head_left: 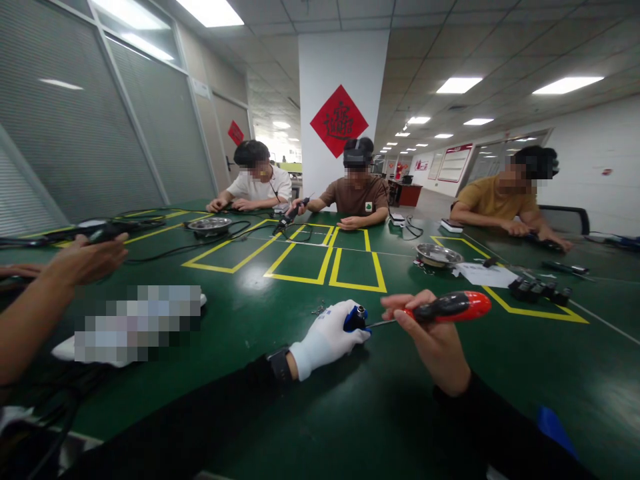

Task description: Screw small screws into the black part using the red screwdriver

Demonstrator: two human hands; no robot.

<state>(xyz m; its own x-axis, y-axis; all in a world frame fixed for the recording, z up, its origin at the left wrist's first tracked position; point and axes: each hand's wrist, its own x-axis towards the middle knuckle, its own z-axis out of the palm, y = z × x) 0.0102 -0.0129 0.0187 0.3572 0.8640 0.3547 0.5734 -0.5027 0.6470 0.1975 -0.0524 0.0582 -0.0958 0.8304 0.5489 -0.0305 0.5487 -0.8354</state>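
Note:
My left hand (327, 337), in a white glove with blue fingertips, is closed around a small black part (356, 319) with a round metal top. The fingers cover much of this part, and its kind does not show. My right hand (433, 343) is bare and grips a screwdriver (453, 307) with a red and black handle. Its thin metal shaft points left, and the tip reaches the side of the black part; whether it sits in a screw I cannot tell. A few tiny screw-like pieces (319, 310) lie on the green table just beyond my glove.
Yellow tape outlines (300, 277) mark the green table (240, 407). A metal bowl (437, 255), white paper (485, 275) and several black parts (540, 291) lie to the right. Another metal bowl (209, 227) stands far left. A co-worker's hand (90, 257) holds a dark tool at left; three people sit opposite.

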